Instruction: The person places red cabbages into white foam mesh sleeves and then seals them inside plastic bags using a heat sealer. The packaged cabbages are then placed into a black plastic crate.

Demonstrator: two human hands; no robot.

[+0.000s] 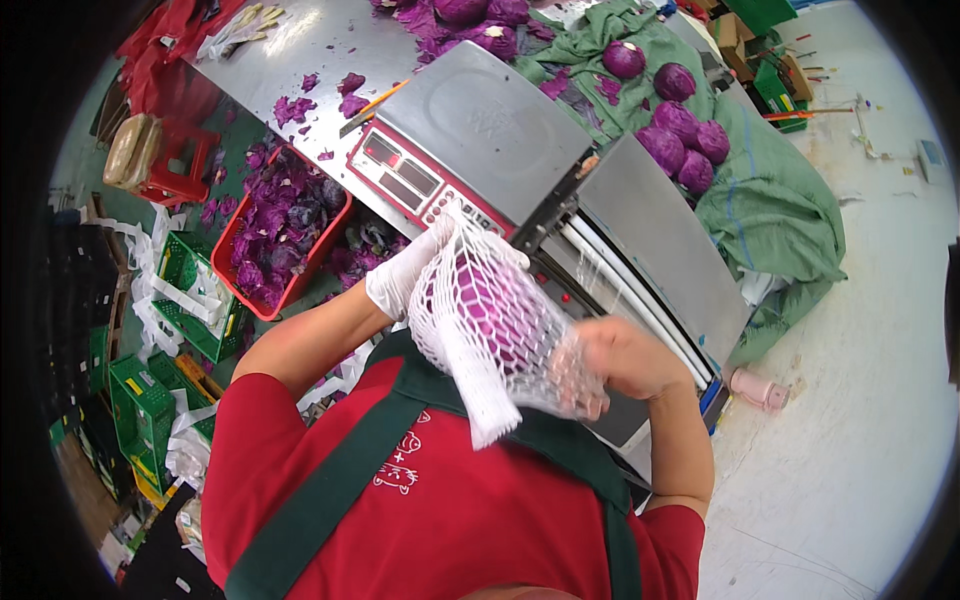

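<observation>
A red cabbage (491,311) hangs in front of my chest inside a white foam net sleeve (442,330). My left hand (409,274), in a white glove, supports it from the left and far side; its fingers are partly hidden behind the net. A bunched end of the sleeve dangles toward my apron (397,382). My right hand (626,356) is bare and blurred by motion. It grips the net at the cabbage's right, with some fingertips seen through the mesh.
Just beyond my hands are a digital scale (480,127) and a wrapping machine with white rollers (637,285). More red cabbages (675,131) rest on a green sack (780,195). A red crate (281,296) of trimmed leaves stands left, below the metal table (277,67).
</observation>
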